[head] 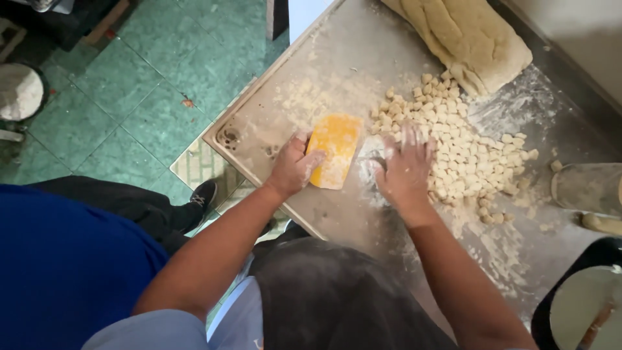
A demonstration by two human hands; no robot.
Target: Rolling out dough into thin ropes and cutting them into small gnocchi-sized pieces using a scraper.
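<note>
**Hands at scraper and cut dough pieces on floured bench**

Flat yellow plastic dough scraper lies on the floured metal bench, dusted with flour, near the front left edge. Left hand grips its left edge, fingers curled over it. Right hand just beside the scraper, fingers spread flat, pressing on flour at the edge of the pile of small cut pale dough pieces. Large slab of pale uncut dough sits beyond the pile, at the bench's far end. Green tiled floor on the left. Round metal container at right edge, partly cut off.
</note>
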